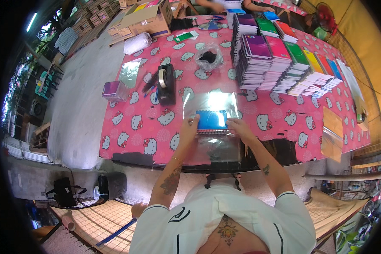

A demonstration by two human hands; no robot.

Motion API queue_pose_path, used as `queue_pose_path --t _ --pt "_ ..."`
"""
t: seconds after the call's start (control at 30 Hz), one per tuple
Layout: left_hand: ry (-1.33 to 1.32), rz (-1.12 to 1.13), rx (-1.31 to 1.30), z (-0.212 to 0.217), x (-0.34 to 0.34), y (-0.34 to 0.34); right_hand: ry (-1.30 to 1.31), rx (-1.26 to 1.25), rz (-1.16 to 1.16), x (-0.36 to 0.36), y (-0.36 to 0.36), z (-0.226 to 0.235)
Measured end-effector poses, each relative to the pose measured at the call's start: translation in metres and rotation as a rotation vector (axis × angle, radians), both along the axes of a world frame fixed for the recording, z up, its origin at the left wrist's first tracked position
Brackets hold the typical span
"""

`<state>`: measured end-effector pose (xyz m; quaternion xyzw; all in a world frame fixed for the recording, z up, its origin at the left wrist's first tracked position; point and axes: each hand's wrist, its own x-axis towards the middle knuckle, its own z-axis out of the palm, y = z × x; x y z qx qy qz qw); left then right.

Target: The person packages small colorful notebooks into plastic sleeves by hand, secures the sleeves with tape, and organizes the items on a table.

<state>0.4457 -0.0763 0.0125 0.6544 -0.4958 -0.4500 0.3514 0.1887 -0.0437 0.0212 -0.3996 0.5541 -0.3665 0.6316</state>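
Note:
A blue spiral notebook (211, 120) lies on a clear, shiny plastic sleeve (211, 101) spread over the pink cartoon-cat tablecloth (131, 127). My left hand (189, 128) grips the notebook's left edge together with the plastic. Over at its right edge, my right hand (239, 127) pinches the notebook and the sleeve. More clear plastic (218, 148) hangs toward me over the table's near edge.
A black tape dispenser (166, 84) stands left of the sleeve. Stacks of coloured notebooks (279, 63) fill the far right. A plastic bag (208, 57), a purple pack (111, 89), cardboard boxes (150, 19) and brown envelopes (332, 131) lie around. Another person's hands (258, 7) work at the far end.

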Motion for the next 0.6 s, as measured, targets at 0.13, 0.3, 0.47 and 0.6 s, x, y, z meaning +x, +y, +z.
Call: queue_pose_path --t 0.13,0.3,0.47,0.6 --pt "-0.045 0.043 -0.063 0.0 0.008 0.004 -0.16 0.017 -0.02 0.005 0.004 0.001" --pt "-0.177 -0.343 -0.307 -0.041 0.073 0.066 0.258 -0.493 0.534 -0.015 0.055 -0.017" --pt "-0.346 -0.703 -0.444 0.003 0.076 0.1 0.635 -0.631 0.681 -0.004 0.066 -0.003" --pt "-0.448 -0.743 -0.574 0.008 0.071 0.094 0.699 -0.567 0.556 0.004 0.066 0.005"
